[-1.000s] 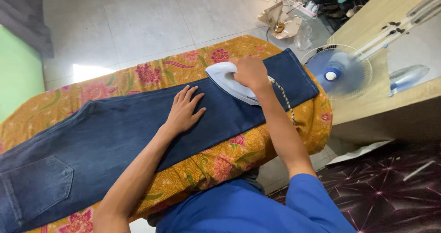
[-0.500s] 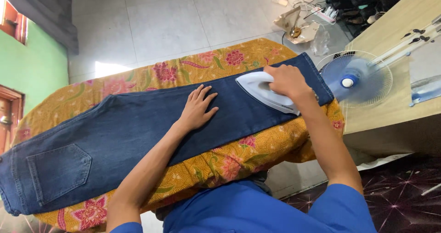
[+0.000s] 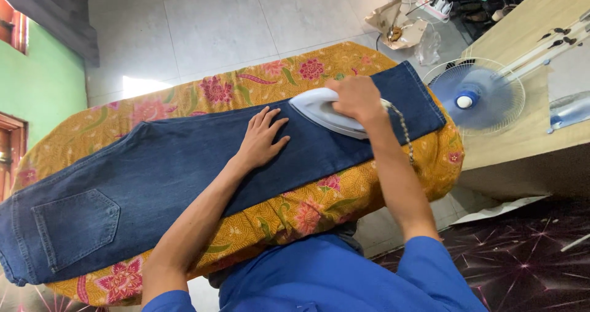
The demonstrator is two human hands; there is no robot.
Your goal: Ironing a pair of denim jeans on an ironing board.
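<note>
With the right hand clasped around the iron and the left hand flat on the jeans, fingers could get burned.

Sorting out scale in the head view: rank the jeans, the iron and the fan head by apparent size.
1. jeans, by far the largest.
2. fan head.
3. iron, partly hidden under the right hand; the fan sits farther away, so this is apparent size only.

A room in a home: pale floor tiles, a green wall with a red-brown window frame, and a floral orange cloth as ironing surface. A blue electric fan stands beside a wooden table (a power strip and torn cardboard box lie beyond), with a dark patterned mat underfoot.
</note>
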